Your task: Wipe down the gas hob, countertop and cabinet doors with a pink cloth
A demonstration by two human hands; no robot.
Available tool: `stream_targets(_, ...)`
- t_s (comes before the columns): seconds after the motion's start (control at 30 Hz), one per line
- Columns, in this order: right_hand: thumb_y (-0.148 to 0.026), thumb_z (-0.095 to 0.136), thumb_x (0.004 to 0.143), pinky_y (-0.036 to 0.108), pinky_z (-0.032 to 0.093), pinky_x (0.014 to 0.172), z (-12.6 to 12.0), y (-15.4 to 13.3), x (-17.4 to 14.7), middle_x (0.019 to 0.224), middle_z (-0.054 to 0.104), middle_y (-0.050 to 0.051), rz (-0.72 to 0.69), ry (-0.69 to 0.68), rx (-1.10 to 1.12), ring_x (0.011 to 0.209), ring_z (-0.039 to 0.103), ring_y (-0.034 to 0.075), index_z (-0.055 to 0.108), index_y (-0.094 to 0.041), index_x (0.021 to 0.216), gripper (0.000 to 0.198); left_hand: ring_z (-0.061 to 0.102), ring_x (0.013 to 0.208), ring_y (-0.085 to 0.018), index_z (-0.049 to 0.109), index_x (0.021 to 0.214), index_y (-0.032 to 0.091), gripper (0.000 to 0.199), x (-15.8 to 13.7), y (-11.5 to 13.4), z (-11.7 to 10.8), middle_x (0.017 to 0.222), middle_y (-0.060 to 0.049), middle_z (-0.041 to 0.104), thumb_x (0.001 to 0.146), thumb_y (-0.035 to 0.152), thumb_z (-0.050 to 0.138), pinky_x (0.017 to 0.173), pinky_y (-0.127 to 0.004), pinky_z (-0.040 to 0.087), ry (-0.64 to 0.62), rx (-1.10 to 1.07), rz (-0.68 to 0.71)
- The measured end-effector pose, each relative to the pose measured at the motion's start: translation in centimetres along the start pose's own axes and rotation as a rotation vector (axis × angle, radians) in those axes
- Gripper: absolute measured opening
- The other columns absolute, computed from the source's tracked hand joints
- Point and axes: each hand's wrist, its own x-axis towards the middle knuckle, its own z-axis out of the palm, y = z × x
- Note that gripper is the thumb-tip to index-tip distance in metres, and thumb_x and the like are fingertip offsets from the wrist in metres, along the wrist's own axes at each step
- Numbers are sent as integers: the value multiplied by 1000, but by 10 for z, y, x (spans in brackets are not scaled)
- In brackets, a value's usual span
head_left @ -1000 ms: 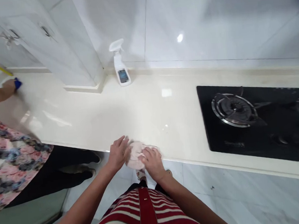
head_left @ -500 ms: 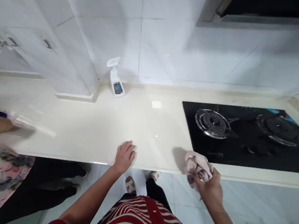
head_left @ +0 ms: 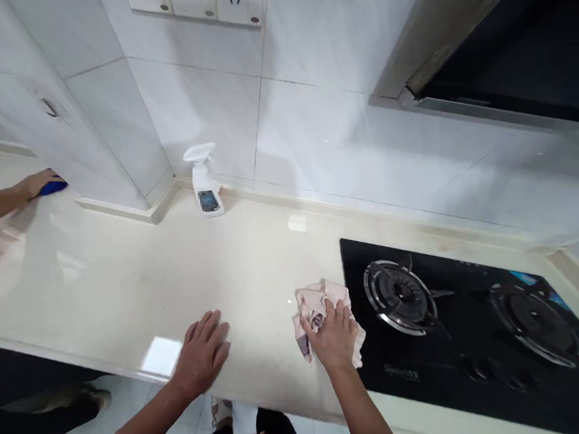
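Observation:
My right hand (head_left: 335, 339) presses a crumpled pale pink cloth (head_left: 320, 298) onto the cream countertop (head_left: 243, 267), just left of the black gas hob (head_left: 451, 358). Its fingers curve over the cloth and hold it against the surface; the thumb is out to the left. The cloth is partly spread, with a dark printed patch showing, and its right edge meets the hob's left side. My left hand (head_left: 200, 354) rests palm down near the counter's front edge, holding nothing, with its fingers stretched out and slightly apart.
A white spray bottle (head_left: 207, 190) stands against the back wall. At the far left, another person's hand (head_left: 36, 185) holds a blue pad (head_left: 52, 184) on the counter. Wall sockets (head_left: 197, 0) are above, and a dark range hood (head_left: 511, 46) overhangs the hob.
My right hand has brought the bunched cloth from the counter's front edge up and left onto the surface, where it is now spread wider. The other person's hand has moved toward the wall. The view has shifted.

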Motion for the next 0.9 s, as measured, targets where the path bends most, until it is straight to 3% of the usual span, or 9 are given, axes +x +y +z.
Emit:
stream_targets(0.17, -65, 46, 90, 55, 25, 112, 26, 0, 100, 148, 38, 29, -25, 61, 46, 140, 32, 41, 46, -5, 141, 79, 44, 141, -30, 58, 132, 27, 42, 1, 0, -5, 152, -10, 47, 92, 38, 57, 106, -47, 44, -18, 38, 15)
stream_targets(0.4, -64, 47, 89, 54, 19, 114, 51, -6, 249, 151, 35, 24, 38, -21, 94, 141, 28, 40, 43, -9, 144, 77, 39, 145, -28, 51, 138, 30, 49, 2, 1, -5, 154, -8, 45, 90, 32, 60, 108, -46, 41, -35, 37, 1)
stream_targets(0.53, -56, 45, 91, 55, 19, 114, 53, -18, 291, 151, 36, 23, 32, -54, 151, 140, 28, 38, 44, -8, 142, 69, 38, 145, -30, 52, 137, 28, 50, 3, 3, -4, 156, -10, 42, 88, 34, 61, 109, -47, 39, -53, 38, -9)
stream_targets(0.6, -47, 48, 92, 56, 19, 113, 49, -35, 279, 150, 37, 25, -72, -71, 197, 139, 28, 38, 46, -5, 140, 64, 37, 145, -30, 51, 139, 27, 52, 3, 3, -5, 157, -11, 40, 88, 35, 62, 111, -47, 38, -53, 26, -11)
stream_targets(0.67, -43, 54, 90, 54, 20, 115, 41, -60, 242, 150, 39, 22, -234, -113, 238, 141, 29, 36, 49, -7, 138, 60, 36, 146, -31, 47, 142, 25, 57, 4, 3, -8, 158, -12, 37, 88, 36, 61, 112, -46, 37, -55, 8, -12)
stream_targets(0.73, -45, 61, 87, 49, 21, 118, 29, -84, 186, 151, 42, 15, -385, -156, 269, 143, 29, 31, 54, -15, 135, 57, 32, 148, -32, 41, 147, 25, 63, 4, 3, -9, 160, -13, 34, 89, 38, 61, 112, -47, 36, -52, -4, -2)
stream_targets(0.8, -46, 64, 86, 54, 17, 118, 14, -99, 121, 153, 39, 17, -542, -181, 348, 146, 25, 34, 53, -15, 135, 59, 30, 149, -33, 36, 151, 25, 68, 3, 2, -9, 161, -14, 30, 89, 40, 60, 113, -48, 34, -34, -3, 23)
stream_targets(0.9, -46, 65, 84, 53, 18, 120, -5, -87, 33, 159, 29, 13, -624, -213, 397, 150, 17, 33, 52, -17, 135, 60, 29, 149, -33, 36, 152, 29, 69, 2, 2, -6, 162, -12, 29, 89, 44, 60, 117, -48, 29, -11, 4, 45)
